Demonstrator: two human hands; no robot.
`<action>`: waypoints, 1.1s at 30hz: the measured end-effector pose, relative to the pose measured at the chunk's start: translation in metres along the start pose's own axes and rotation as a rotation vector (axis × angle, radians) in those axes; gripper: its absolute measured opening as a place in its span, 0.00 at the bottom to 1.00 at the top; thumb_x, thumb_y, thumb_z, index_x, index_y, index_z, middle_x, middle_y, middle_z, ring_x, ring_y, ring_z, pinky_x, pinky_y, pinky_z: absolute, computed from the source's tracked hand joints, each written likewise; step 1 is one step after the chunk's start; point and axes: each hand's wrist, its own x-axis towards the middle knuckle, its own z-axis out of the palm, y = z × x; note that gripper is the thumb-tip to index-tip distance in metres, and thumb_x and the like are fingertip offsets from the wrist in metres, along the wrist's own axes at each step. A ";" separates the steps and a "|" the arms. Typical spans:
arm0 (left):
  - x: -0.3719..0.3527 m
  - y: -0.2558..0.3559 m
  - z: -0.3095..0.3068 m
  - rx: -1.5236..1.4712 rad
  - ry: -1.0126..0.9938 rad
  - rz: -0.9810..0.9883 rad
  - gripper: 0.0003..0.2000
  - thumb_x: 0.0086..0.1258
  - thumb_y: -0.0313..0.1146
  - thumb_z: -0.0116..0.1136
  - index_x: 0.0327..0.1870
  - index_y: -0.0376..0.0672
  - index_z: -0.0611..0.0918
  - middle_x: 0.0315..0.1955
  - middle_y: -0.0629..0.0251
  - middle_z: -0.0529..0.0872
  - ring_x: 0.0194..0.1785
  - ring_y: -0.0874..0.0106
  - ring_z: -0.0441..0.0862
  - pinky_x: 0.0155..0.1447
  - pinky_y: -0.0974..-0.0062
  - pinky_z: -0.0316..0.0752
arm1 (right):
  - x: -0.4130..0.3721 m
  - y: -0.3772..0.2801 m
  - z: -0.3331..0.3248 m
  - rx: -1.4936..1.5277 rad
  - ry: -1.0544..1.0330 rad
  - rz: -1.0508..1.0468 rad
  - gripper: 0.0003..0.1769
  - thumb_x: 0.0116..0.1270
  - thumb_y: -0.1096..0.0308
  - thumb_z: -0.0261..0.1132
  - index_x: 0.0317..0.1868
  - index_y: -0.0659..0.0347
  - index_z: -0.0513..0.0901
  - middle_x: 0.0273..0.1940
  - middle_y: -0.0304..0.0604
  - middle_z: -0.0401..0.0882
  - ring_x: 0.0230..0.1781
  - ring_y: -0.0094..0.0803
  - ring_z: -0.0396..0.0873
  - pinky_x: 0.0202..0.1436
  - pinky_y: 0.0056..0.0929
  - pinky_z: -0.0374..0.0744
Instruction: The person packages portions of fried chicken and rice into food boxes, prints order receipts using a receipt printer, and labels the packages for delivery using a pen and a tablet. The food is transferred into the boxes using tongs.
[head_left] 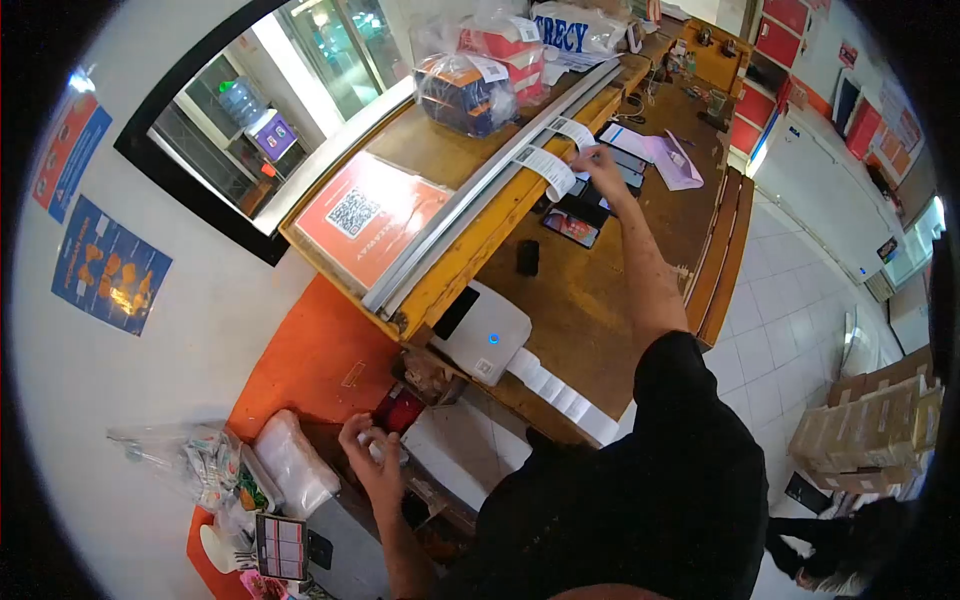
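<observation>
My right hand (602, 172) reaches over the counter, its fingers pinched at the edge of a printed paper receipt (545, 168) that hangs over the yellow wooden ledge. Just behind it a second receipt (570, 130) hangs from the same ledge. Below that hand lie several phones, one with a lit picture screen (572, 228). Low on the left, my left hand (375, 455) has curled fingers around something small and whitish that I cannot make out. Between my hands stands a white receipt printer (482, 335), with a long paper strip (565, 393) trailing from it.
Bagged boxes (465, 95) and an orange QR sign (365, 215) sit on the upper shelf. A pink paper (675, 163) and a black object (527, 258) lie on the counter. Plastic packs (290, 465) are at lower left; cardboard boxes (865, 430) stand on the floor at right.
</observation>
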 end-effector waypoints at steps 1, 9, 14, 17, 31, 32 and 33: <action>0.008 0.002 0.010 0.016 -0.062 0.006 0.23 0.66 0.27 0.61 0.60 0.38 0.67 0.53 0.60 0.72 0.55 0.66 0.72 0.55 0.70 0.70 | 0.002 0.003 0.002 0.007 -0.007 -0.001 0.15 0.69 0.64 0.62 0.50 0.58 0.70 0.40 0.44 0.81 0.38 0.30 0.79 0.43 0.25 0.75; 0.018 0.033 0.066 -0.254 -0.453 -0.134 0.21 0.70 0.31 0.57 0.62 0.37 0.71 0.55 0.61 0.78 0.56 0.70 0.76 0.62 0.71 0.69 | -0.198 -0.117 0.193 0.853 -0.079 0.387 0.12 0.67 0.68 0.63 0.51 0.58 0.77 0.36 0.35 0.80 0.35 0.25 0.78 0.38 0.21 0.75; -0.035 0.014 -0.007 -0.586 0.218 -0.295 0.21 0.76 0.41 0.49 0.63 0.38 0.71 0.48 0.58 0.83 0.52 0.68 0.81 0.58 0.72 0.73 | -0.365 -0.170 0.303 0.167 -1.067 0.117 0.07 0.69 0.72 0.63 0.45 0.63 0.82 0.37 0.36 0.82 0.36 0.17 0.77 0.34 0.15 0.74; -0.103 0.028 -0.094 -0.887 0.750 -0.328 0.24 0.77 0.49 0.44 0.59 0.36 0.73 0.42 0.60 0.84 0.34 0.72 0.82 0.40 0.73 0.80 | -0.427 -0.197 0.349 0.297 -1.532 0.081 0.10 0.67 0.72 0.63 0.47 0.63 0.83 0.37 0.42 0.84 0.36 0.24 0.81 0.39 0.25 0.78; -0.507 0.032 -0.231 -0.479 1.878 -0.213 0.17 0.75 0.38 0.52 0.54 0.32 0.74 0.36 0.59 0.82 0.34 0.74 0.78 0.36 0.74 0.75 | -0.907 -0.142 0.679 0.389 -2.021 -0.212 0.16 0.70 0.61 0.57 0.42 0.67 0.84 0.37 0.51 0.84 0.41 0.42 0.82 0.46 0.37 0.77; -0.517 0.033 -0.229 -0.468 1.904 -0.221 0.18 0.75 0.39 0.51 0.51 0.29 0.77 0.34 0.58 0.83 0.32 0.74 0.78 0.35 0.75 0.74 | -0.929 -0.146 0.698 0.247 -1.808 -0.241 0.16 0.69 0.61 0.58 0.43 0.66 0.84 0.40 0.53 0.84 0.43 0.46 0.82 0.48 0.39 0.77; -0.521 0.036 -0.229 -0.471 1.907 -0.227 0.18 0.75 0.39 0.51 0.51 0.29 0.77 0.34 0.58 0.83 0.32 0.74 0.78 0.35 0.75 0.74 | -0.947 -0.146 0.713 0.109 -1.585 -0.265 0.16 0.69 0.60 0.58 0.44 0.65 0.84 0.42 0.56 0.84 0.46 0.50 0.81 0.49 0.41 0.77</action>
